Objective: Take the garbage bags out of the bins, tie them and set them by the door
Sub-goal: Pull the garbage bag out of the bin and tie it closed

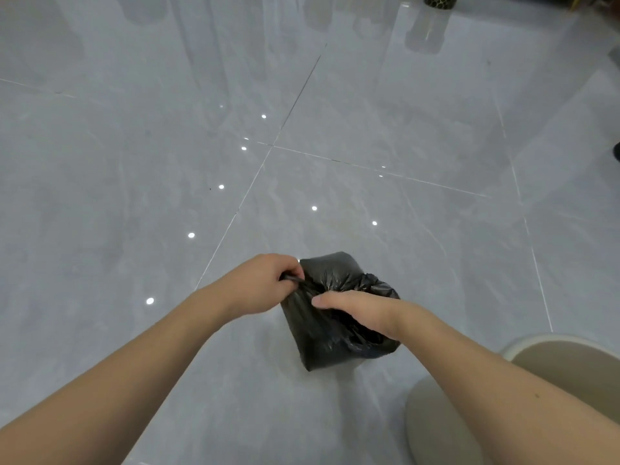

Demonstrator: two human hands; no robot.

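Note:
A small black garbage bag (330, 344) hangs just above the glossy grey tile floor in the lower middle of the head view. My left hand (265, 285) pinches a twisted strand of the bag's top at its left side. My right hand (360, 312) lies over the bag's gathered top from the right, its fingers curled into the crumpled plastic and its thumb pointing left. The bag's mouth is bunched between the two hands. A beige bin (523, 350) stands at the lower right, partly behind my right forearm.
A beige round lid or base (432, 427) lies on the floor under my right forearm. A dark patterned object (439, 1) stands at the top right edge. Ceiling lights reflect as white dots on the grey tiles (167, 162).

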